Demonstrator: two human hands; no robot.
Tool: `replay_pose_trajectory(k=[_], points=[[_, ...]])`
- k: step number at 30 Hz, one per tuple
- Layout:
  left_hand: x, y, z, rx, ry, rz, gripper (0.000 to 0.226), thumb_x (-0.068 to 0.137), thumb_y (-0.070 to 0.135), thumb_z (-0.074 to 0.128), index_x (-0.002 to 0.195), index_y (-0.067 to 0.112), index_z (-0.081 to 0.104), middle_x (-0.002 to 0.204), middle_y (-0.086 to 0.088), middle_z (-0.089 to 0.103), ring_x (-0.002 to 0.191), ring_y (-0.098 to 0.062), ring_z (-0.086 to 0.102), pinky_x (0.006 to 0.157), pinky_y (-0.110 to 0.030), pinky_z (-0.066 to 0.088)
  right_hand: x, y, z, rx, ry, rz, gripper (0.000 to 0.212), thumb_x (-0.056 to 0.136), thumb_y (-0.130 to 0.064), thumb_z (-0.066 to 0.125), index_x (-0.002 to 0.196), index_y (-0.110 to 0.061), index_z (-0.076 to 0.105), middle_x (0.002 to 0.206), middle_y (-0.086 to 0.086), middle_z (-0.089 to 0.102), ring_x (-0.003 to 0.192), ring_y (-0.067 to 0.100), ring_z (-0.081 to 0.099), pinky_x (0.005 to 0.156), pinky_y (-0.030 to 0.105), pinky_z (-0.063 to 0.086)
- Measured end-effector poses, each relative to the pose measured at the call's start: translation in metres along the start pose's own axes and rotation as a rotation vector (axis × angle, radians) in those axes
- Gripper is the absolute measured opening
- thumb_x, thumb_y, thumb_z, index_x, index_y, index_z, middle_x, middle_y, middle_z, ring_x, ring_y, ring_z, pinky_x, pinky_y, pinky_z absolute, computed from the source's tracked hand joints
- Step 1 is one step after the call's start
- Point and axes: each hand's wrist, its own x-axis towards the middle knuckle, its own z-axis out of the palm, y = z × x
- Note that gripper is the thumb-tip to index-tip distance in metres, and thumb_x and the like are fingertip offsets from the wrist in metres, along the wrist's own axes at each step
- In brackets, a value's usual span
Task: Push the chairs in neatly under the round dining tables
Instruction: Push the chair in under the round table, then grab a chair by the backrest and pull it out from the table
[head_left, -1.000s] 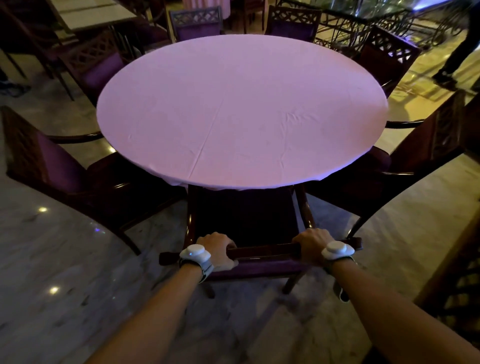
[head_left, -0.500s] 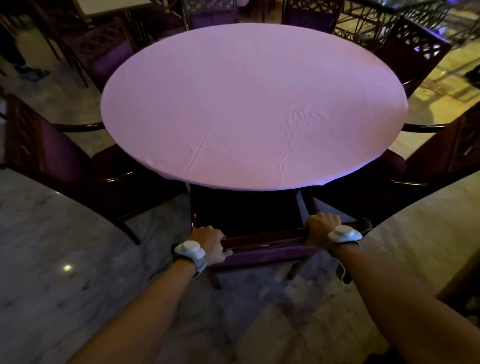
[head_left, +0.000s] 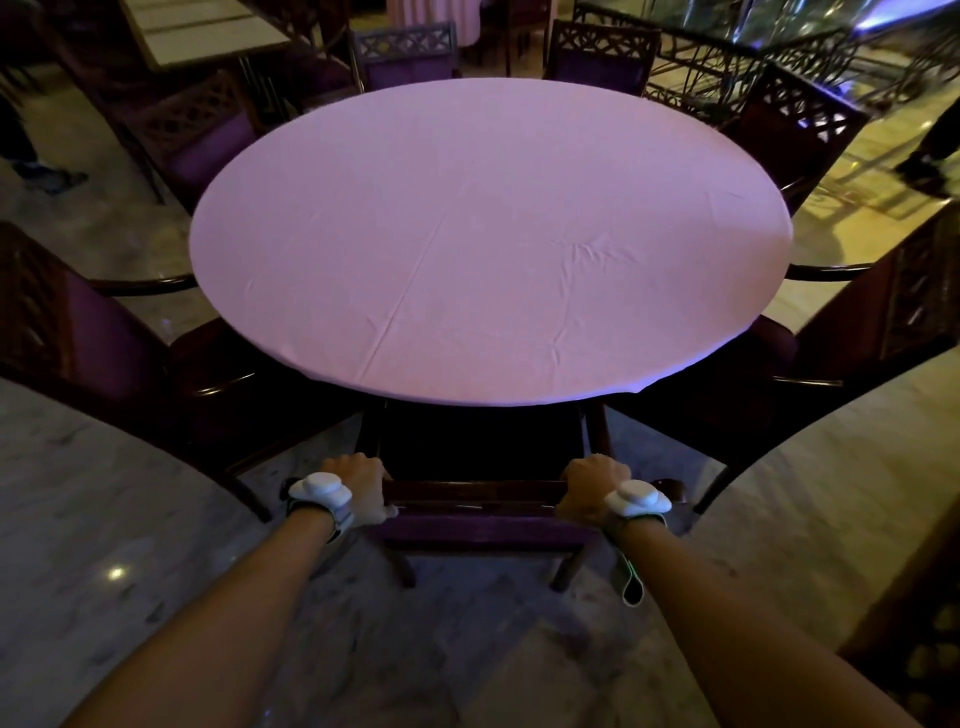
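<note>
Hands, left hand (head_left: 358, 486) and right hand (head_left: 589, 486), grip chair (head_left: 475, 491) top rail; seat seemingly (dim) under round table (head_left: 488, 234) edge.

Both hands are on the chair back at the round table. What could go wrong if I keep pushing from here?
1. The near chair sits between the left chair and the right chair, both angled inward; its arms may clip theirs.
2. The pink tablecloth hangs over the table edge above the seat; the armrests might snag and drag it.
3. Left hand and right hand grip the top rail; uneven pushing could skew the chair.
</note>
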Motion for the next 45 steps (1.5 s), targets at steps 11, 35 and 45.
replay_pose_trajectory(k=[11,35,45], points=[[0.009,0.0,-0.001,0.064,0.053,0.006,0.048,0.076,0.065,0.067,0.104,0.027,0.07,0.102,0.001,0.071,0.096,-0.024,0.068,0.078,-0.033,0.051,0.003,0.002,0.003,-0.068,0.055,-0.049,0.017,0.071,-0.04,0.062,0.076,-0.023,0.065,0.075,-0.003,0.065,0.065,0.022,0.06,0.06,0.029,0.044],[0.093,-0.003,-0.025,0.034,0.142,0.052,0.05,0.071,0.065,0.067,0.105,0.029,0.072,0.096,0.002,0.073,0.088,-0.024,0.07,0.075,-0.034,0.055,0.086,0.019,-0.037,-0.095,0.015,-0.001,0.023,0.063,-0.035,0.062,0.079,-0.023,0.072,0.082,-0.002,0.069,0.077,0.027,0.067,0.064,0.029,0.048],[0.095,0.004,-0.031,-0.012,0.108,0.002,0.054,0.071,0.065,0.067,0.112,0.029,0.069,0.103,0.001,0.072,0.096,-0.026,0.069,0.079,-0.036,0.054,0.094,0.026,-0.043,-0.077,0.008,-0.041,0.025,0.065,-0.034,0.062,0.085,-0.023,0.073,0.085,0.0,0.069,0.079,0.027,0.066,0.062,0.03,0.045]])
